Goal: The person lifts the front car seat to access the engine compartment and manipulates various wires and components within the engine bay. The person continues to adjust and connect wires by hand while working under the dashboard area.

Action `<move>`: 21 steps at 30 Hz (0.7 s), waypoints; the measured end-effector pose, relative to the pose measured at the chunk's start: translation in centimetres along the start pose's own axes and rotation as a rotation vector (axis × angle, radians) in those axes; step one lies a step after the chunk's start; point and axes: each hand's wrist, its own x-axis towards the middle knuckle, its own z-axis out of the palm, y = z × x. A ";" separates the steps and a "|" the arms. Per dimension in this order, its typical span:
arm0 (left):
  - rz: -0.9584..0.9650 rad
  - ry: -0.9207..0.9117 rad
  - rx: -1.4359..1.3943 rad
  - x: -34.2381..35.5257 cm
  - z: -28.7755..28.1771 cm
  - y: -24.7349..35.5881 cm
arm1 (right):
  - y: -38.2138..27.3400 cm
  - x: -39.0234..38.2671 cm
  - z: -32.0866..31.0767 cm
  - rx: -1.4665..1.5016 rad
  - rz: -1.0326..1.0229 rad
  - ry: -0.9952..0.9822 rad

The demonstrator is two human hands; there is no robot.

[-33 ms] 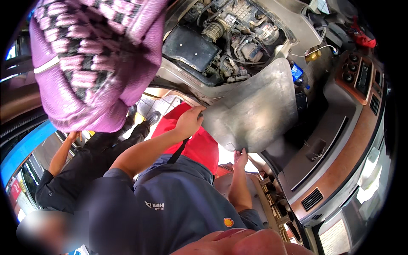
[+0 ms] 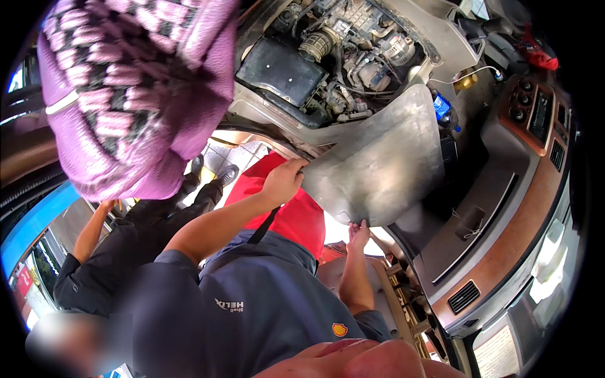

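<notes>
Right hand (image 2: 358, 234) pinches the grey panel (image 2: 384, 164); left hand (image 2: 285, 182) curls at its edge, grip unclear; the purple cushion (image 2: 82, 151) has edged left.

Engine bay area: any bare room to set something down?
The black box lid looks bare, bordered by the ribbed hose and beige rim. The grey panel is bare too, but the left hand and right hand hold it. Crowded: the engine parts right of the lid and the spot around the blue-labelled bottle. The footwell is too dark to judge.
</notes>
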 end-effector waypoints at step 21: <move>0.554 0.025 0.329 12.0 8.3 7.3 | -15.4 13.0 2.0 0.433 -0.506 0.242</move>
